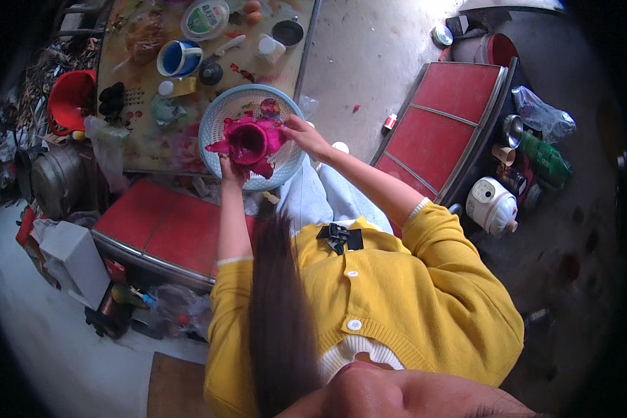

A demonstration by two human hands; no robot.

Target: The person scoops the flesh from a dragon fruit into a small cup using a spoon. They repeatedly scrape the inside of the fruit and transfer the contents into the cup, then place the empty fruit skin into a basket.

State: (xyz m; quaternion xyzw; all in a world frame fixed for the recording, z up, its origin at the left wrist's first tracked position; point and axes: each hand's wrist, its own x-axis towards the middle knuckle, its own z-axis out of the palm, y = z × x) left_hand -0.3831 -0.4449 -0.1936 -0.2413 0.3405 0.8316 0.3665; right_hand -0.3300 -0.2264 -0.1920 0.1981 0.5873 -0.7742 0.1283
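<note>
A magenta, hollow, cup-shaped thing [247, 142] with ragged pointed flaps, which looks like dragon fruit peel, is between my two hands. My left hand [232, 170] grips its lower left side. At its right edge, the fingers of my right hand [304, 136] close on a flap. Right below it is a round light-blue plastic basket [209, 120] with a white slotted inside, at the table corner before my knees. A dark red, glossy lump [270, 107] shows near the basket's far side; I cannot tell whether it is attached to the magenta piece.
On the patterned table [136, 162] stand a blue mug [175, 60], a lidded plastic tub [205, 20], a small dark pan [287, 32] and several eggs [253, 15]. Red-topped benches flank me, left [157, 219] and right [439, 109]. A rice cooker [492, 204] sits beyond the right bench.
</note>
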